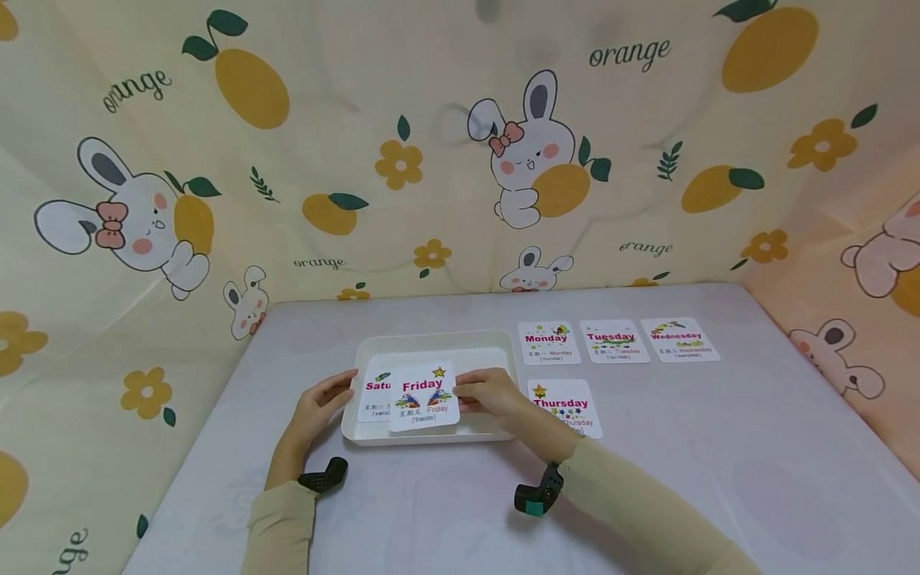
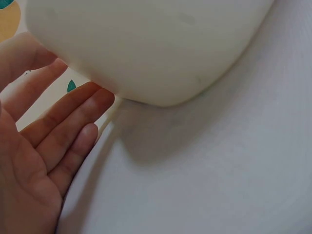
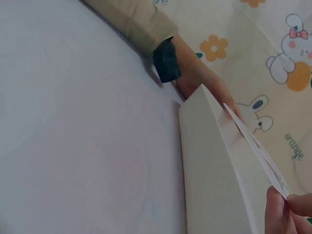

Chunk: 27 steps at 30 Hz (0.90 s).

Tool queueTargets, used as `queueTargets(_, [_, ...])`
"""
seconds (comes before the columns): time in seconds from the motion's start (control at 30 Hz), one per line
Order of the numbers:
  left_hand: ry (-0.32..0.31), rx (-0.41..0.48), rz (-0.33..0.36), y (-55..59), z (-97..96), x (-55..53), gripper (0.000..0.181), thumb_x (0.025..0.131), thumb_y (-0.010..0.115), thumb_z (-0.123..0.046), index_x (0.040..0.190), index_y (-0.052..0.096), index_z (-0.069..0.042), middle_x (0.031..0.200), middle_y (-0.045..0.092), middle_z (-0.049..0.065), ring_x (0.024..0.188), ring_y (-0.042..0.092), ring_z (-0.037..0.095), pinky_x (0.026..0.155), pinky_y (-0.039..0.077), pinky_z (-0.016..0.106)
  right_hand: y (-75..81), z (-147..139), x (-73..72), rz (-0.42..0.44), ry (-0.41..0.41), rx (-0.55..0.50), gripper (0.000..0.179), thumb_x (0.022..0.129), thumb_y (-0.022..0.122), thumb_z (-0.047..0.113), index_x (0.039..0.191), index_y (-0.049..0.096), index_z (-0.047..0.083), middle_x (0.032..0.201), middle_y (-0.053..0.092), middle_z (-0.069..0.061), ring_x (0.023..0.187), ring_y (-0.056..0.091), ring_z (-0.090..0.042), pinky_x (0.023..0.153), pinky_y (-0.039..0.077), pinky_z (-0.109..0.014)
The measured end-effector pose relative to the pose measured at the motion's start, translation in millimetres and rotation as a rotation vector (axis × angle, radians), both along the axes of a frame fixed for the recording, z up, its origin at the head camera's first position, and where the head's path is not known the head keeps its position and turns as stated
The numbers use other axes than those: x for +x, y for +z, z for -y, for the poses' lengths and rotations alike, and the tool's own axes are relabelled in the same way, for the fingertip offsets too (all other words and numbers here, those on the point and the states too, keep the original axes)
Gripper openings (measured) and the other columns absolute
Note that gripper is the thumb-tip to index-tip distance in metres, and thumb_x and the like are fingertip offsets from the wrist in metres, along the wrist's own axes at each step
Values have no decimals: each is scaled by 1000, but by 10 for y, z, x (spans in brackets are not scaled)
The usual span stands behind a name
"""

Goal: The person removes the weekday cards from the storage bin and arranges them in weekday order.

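My right hand (image 1: pixel 492 393) pinches the right edge of a white card printed "Friday" (image 1: pixel 424 398) between thumb and fingers. The right wrist view shows this card (image 3: pixel 261 156) edge-on, tilted above the tray. Partly covered by it, a "Saturday" card (image 1: pixel 375 399) lies in the white rectangular tray (image 1: pixel 446 341); only the start of its word shows. At the tray's left end, my left hand (image 1: pixel 316 406) rests its fingertips against the rim. Its fingers (image 2: pixel 80 105) are extended and lightly bent along the tray's outer side (image 2: pixel 156 48).
To the right of the tray, "Monday" (image 1: pixel 549 343), "Tuesday" (image 1: pixel 614 342) and "Wednesday" (image 1: pixel 680 340) cards lie in a row on the white table (image 1: pixel 719 479). Below "Monday" lies a "Thursday" card (image 1: pixel 568 403), partly covered by my right wrist. A printed cloth (image 1: pixel 431 80) stands behind the table.
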<state>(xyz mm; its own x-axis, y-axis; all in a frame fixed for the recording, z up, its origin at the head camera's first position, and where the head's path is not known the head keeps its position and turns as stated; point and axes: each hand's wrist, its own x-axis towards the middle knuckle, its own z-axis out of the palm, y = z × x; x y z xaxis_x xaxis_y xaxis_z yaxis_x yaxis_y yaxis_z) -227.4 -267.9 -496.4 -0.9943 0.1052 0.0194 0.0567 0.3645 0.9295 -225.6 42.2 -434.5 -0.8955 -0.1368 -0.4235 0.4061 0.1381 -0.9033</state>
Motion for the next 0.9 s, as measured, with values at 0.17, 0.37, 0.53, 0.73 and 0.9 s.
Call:
queueTargets(0.17, [20,-20,26,-7,-2,-15,49,95,60,-29,138,51,-6,143,52,17,105,51,-15,90,40,2,17,-148,5,-14,17,4,30,90,63,5,118,64,-5,91,72,-11,66,61,-7,62,56,-18])
queueTargets(0.37, [19,-24,13,-10,13,-14,49,96,59,-28,138,50,-5,143,52,19,104,51,-17,90,40,2,76,-295,25,-23,21,-3,31,91,62,5,120,63,-6,89,71,-9,66,61,-7,64,56,-18])
queueTargets(0.53, [19,-24,18,-9,8,-6,47,96,59,-27,138,51,-6,144,51,17,104,50,-19,90,39,1,122,-407,48,-23,22,1,31,91,63,6,120,63,-6,86,70,-4,66,61,-6,64,56,-17])
queueTargets(0.73, [16,-25,18,-12,4,-7,47,96,58,-27,138,51,-5,144,51,18,104,50,-19,91,39,2,190,-546,47,-54,40,-9,34,91,62,6,122,59,-9,85,68,-2,67,60,-6,65,56,-17])
queueTargets(0.9, [7,-19,14,-9,-2,-5,48,96,58,-26,139,50,-5,145,51,17,105,50,-19,91,39,2,231,-641,42,-62,54,9,36,92,61,7,124,58,-8,88,69,-3,69,60,-6,67,56,-17])
